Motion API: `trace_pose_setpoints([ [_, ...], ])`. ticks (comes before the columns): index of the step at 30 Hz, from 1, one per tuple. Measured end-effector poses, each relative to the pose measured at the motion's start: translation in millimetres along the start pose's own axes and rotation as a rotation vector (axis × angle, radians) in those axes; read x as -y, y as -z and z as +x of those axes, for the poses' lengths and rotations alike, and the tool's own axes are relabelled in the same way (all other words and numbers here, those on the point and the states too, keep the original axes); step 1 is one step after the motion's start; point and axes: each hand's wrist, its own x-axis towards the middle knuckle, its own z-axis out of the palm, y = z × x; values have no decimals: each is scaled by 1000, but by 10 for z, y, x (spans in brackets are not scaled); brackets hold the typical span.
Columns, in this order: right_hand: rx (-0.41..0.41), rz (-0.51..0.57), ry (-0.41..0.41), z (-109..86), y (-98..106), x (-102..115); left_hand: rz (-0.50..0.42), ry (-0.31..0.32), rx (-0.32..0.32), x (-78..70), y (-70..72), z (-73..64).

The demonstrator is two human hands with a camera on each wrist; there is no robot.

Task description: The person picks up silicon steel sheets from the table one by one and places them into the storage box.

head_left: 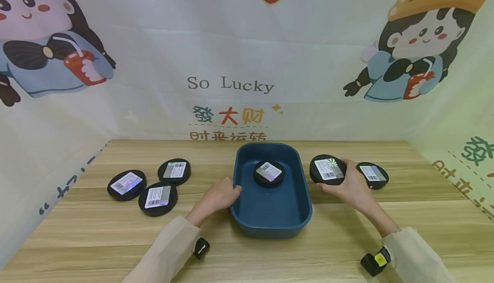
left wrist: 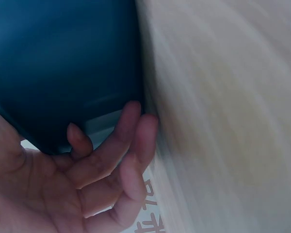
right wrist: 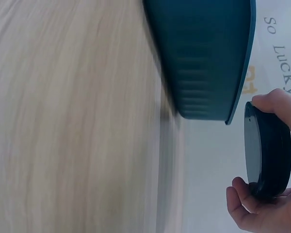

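My right hand [head_left: 353, 186] grips a round black disc [head_left: 328, 170] by its edge, thumb on one side and fingers on the other. A white barcode label faces up on it. In the right wrist view the held disc [right wrist: 267, 150] is up off the table, beside the blue bin [right wrist: 203, 63]. At the blue bin's [head_left: 270, 214] left rim, my left hand [head_left: 218, 195] pinches the edge, its thumb over the rim. The left wrist view has that hand's fingers [left wrist: 131, 179] bent against the outside wall. Another labelled black disc [head_left: 269, 173] lies inside the bin, toward its far end.
Three more black discs lie on the wooden table [head_left: 96, 240] at the left: one nearest me [head_left: 158, 199], one farther left [head_left: 127, 185], one behind [head_left: 174, 171]. Right of my right hand lies another disc [head_left: 372, 175]. A printed cloth [head_left: 308, 60] hangs behind.
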Motion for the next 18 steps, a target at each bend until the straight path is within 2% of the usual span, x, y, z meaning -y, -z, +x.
trace_pose_setpoints([
  [11, -16, 54, 21, 1, -41, 115, -3, 8, 1, 3, -3, -4],
  [18, 10, 111, 43, 15, -59, 219, -5, 8, 6, -4, 6, -9],
])
